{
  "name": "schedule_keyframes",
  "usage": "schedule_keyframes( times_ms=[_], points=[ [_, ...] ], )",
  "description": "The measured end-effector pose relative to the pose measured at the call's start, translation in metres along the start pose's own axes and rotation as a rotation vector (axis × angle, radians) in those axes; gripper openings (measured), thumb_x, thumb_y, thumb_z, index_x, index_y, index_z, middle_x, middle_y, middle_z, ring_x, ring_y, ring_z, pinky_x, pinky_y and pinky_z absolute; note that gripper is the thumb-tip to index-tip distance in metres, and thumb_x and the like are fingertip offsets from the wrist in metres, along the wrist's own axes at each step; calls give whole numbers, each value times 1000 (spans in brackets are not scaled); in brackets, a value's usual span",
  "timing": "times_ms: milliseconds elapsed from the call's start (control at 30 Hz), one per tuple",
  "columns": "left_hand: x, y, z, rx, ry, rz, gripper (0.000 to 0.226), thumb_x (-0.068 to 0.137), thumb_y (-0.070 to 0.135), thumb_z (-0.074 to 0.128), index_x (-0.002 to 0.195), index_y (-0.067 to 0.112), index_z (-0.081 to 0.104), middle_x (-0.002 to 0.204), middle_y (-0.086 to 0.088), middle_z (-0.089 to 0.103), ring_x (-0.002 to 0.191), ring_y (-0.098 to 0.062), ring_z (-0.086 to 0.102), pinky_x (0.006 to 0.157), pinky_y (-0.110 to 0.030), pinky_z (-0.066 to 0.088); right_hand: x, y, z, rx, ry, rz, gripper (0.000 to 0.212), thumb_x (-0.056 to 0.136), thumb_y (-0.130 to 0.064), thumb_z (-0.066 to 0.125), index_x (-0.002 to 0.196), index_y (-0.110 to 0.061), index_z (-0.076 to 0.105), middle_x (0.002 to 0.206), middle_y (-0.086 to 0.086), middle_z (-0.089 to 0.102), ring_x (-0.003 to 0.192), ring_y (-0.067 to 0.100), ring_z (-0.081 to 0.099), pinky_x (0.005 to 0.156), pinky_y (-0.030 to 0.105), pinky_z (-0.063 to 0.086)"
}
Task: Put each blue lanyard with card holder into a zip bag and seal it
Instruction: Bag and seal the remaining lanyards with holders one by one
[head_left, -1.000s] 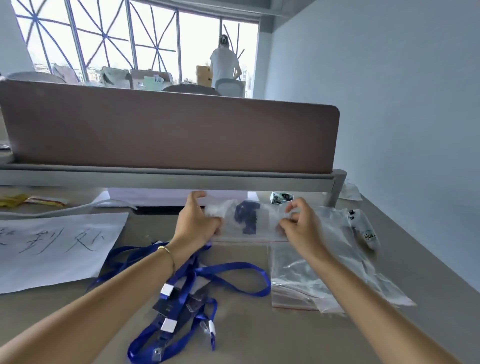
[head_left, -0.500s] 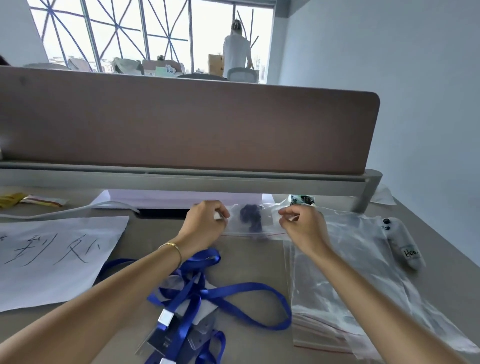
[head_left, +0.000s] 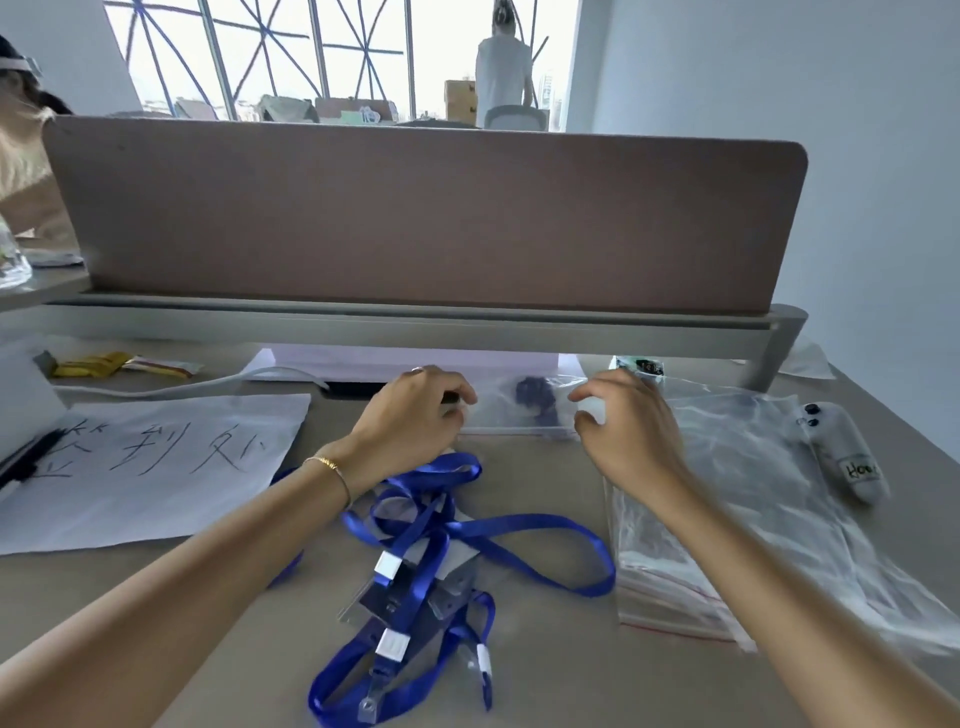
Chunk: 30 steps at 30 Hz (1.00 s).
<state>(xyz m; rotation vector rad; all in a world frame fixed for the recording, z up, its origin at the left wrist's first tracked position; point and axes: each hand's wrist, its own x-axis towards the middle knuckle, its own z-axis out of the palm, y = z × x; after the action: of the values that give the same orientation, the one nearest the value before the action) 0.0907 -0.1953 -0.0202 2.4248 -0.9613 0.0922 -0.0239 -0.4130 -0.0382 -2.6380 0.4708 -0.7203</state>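
- Head view, only one there is: both hands are out over the desk (head_left: 545, 686), working a small zip bag (head_left: 519, 410) that lies flat at the far edge, right under the brown divider (head_left: 415, 218).
- Left hand (head_left: 415, 415) has its fingers curled down on the bag's left end. Looks like a pinch between thumb and fingertips, but the contact spot is blurry so I can't swear to it.
- Right hand (head_left: 623, 431) is at the bag's right end, thumb and index finger apart in a loose C. They're right at the plastic, and I can't tell if they've actually got hold of it.
- Inside the bag there's a dark blue bundle (head_left: 535, 397), so that lanyard is already in.
- Loose lanyards (head_left: 441, 551) with card holders are in a tangled heap on the desk, near side, between the two forearms.
- Stack of spare bags (head_left: 753, 519) with red seal lines sits on the right, partly under the right forearm.
- White controller (head_left: 841, 452) lies just beyond those bags.
- Paper sheet (head_left: 145, 467) with handwriting on the left, a yellow wrapper (head_left: 93, 364) behind it.
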Motion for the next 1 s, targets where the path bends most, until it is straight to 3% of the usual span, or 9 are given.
schedule_keyframes(
  times_ms=[133, 233, 333, 367, 433, 533, 700, 800, 1000],
  points=[
    [-49, 5, -21, 21, 21, 0, 25, 90, 14, 53, 95, 31, 71, 96, 16, 65, 87, -4, 60, 76, -26, 51, -24, -40, -6, 77, -50, -101, 22, 84, -12, 64, 97, -23, 77, 105, -2, 74, 101, 23, 65, 85, 36, 52],
    [-83, 5, -28, 65, -17, -34, 20, 88, 18, 57, 91, 32, 70, 86, 18, 65, 76, -3, 62, 64, -17, 45, -46, -70, -10, 121, -226, -117, 23, 87, -13, 62, 98, -26, 77, 97, -7, 75, 91, 16, 68, 82, 35, 55],
    [-109, 1, -30, 150, -72, -83, 7, 86, 31, 64, 80, 31, 64, 77, 19, 60, 72, -6, 59, 56, -19, 39, -65, -96, -8, 105, -390, -150, 17, 86, -14, 65, 92, -26, 76, 89, -11, 74, 82, 9, 67, 77, 33, 57],
    [-116, -1, -28, 182, -86, -111, 14, 85, 40, 67, 77, 31, 61, 76, 18, 58, 70, -5, 56, 54, -21, 37, -70, -102, -6, 78, -430, -168, 14, 85, -15, 67, 88, -26, 76, 84, -11, 73, 78, 9, 67, 75, 35, 58],
    [-128, -6, -23, 239, -128, -132, 27, 81, 53, 70, 77, 30, 57, 77, 18, 56, 72, -8, 55, 57, -26, 37, -79, -111, -1, -5, -519, -209, 14, 80, -13, 69, 83, -25, 75, 80, -10, 72, 76, 11, 66, 74, 37, 59],
    [-136, -16, -20, 251, -144, -129, 27, 79, 54, 71, 81, 31, 57, 83, 17, 57, 78, -12, 55, 64, -30, 40, -92, -115, 1, -126, -617, -226, 15, 77, -23, 77, 91, -28, 73, 92, -10, 70, 86, 16, 66, 79, 37, 57],
    [-135, -33, -23, 256, -102, -101, 14, 80, 39, 68, 79, 31, 56, 85, 13, 60, 80, -15, 59, 63, -29, 44, -104, -116, -3, -216, -579, -306, 25, 79, -47, 77, 100, -35, 70, 93, -11, 52, 86, 15, 56, 76, 34, 47],
    [-136, -39, -24, 247, -101, -95, 11, 80, 37, 66, 84, 32, 57, 86, 13, 59, 80, -15, 58, 62, -29, 41, -104, -115, 2, -264, -548, -347, 37, 81, -56, 73, 110, -33, 71, 99, -9, 51, 94, 16, 53, 78, 33, 45],
    [-133, -41, -22, 256, -78, -71, 9, 83, 36, 66, 84, 32, 57, 87, 14, 59, 76, -11, 57, 58, -24, 38, -107, -112, 2, -349, -503, -621, 40, 95, -53, 55, 102, -20, 76, 99, -6, 56, 98, 15, 50, 73, 28, 39]
  ],
)
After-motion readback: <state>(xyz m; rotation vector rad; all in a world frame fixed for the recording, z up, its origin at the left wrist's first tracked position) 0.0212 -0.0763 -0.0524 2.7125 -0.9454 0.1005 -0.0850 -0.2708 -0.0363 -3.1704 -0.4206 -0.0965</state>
